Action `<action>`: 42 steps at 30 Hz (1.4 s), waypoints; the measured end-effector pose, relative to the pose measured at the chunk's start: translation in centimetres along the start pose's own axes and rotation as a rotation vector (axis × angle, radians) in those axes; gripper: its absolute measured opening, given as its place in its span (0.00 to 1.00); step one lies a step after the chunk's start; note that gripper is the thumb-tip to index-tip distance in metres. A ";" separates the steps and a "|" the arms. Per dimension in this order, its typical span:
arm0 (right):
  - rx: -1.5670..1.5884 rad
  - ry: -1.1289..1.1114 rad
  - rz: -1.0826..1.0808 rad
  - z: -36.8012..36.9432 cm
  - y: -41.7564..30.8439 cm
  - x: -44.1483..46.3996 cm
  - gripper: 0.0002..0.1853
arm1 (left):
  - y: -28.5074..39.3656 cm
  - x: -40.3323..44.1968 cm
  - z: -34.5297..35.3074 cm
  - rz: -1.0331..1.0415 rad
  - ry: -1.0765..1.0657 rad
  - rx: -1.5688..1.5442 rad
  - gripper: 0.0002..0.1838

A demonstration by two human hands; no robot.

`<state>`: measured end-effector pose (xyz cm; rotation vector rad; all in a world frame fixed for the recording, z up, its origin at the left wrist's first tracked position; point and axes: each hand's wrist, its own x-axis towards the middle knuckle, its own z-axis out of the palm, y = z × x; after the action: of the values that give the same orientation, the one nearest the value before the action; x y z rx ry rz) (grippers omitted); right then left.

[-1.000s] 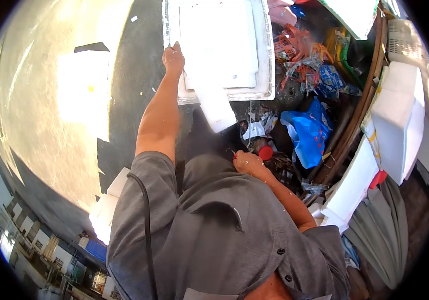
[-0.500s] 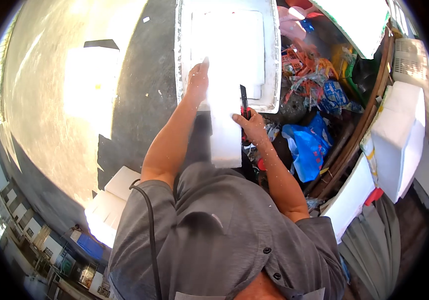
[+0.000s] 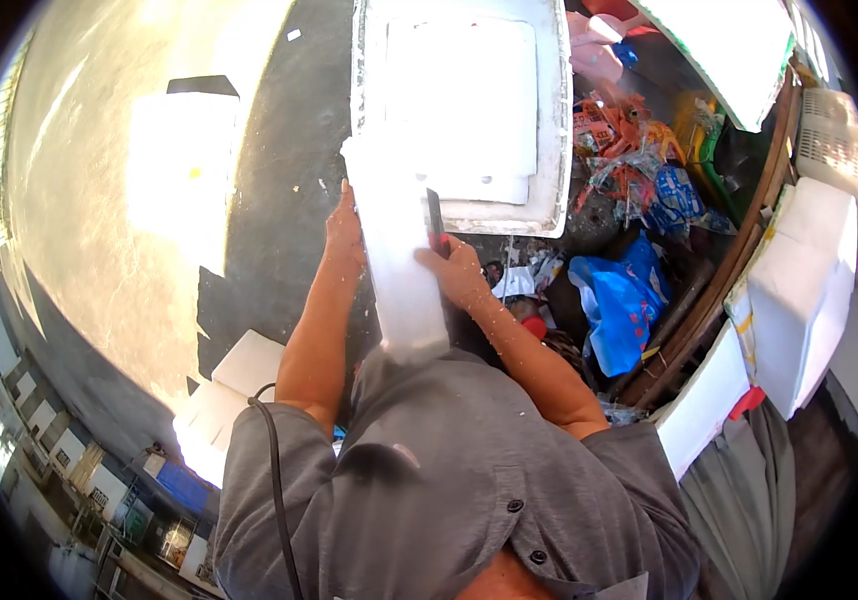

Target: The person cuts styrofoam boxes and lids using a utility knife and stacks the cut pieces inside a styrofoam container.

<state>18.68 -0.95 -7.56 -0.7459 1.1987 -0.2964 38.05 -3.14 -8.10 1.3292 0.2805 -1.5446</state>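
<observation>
A long white foam block point(image 3: 401, 280) stands out from the front of my grey shirt, its near end at my belly. My left hand point(image 3: 345, 225) grips its left edge; most of the fingers are hidden beneath it. On the other side, my right hand point(image 3: 457, 272) is closed round a black and red utility knife point(image 3: 436, 218), with the thumb at the block's right edge. The knife's dark upper part lies alongside the block. Beyond the block is a large white foam box point(image 3: 563, 150) with flat white pieces in it.
To the right lie a blue plastic bag point(image 3: 609, 305) and crumpled orange packaging point(image 3: 624, 125). A brown curved rail point(image 3: 714, 315) borders them, with white foam boxes point(image 3: 799, 280) past it. More foam pieces point(image 3: 249, 365) sit at my left. Sunlight falls on the concrete floor point(image 3: 279, 180).
The foam block has swung left and tilted, its far end moving off the foam box's middle. Both hands have shifted left and nearer to me, still holding block and knife.
</observation>
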 end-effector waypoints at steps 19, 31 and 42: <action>0.145 0.481 -0.127 -13.2 6.7 -0.4 0.15 | 2.9 17.5 4.4 0.436 0.122 0.832 0.29; 0.163 0.395 0.036 -9.2 3.6 2.2 0.12 | 5.2 19.5 3.9 0.363 0.133 0.757 0.25; -0.157 0.352 -0.186 -1.7 -4.5 29.9 0.15 | 3.3 14.3 -4.1 0.298 0.199 0.588 0.21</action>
<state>28.66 -22.14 -26.71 -0.9718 1.4989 -0.5073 45.21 -9.27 -20.12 1.8888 -0.2675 -1.2836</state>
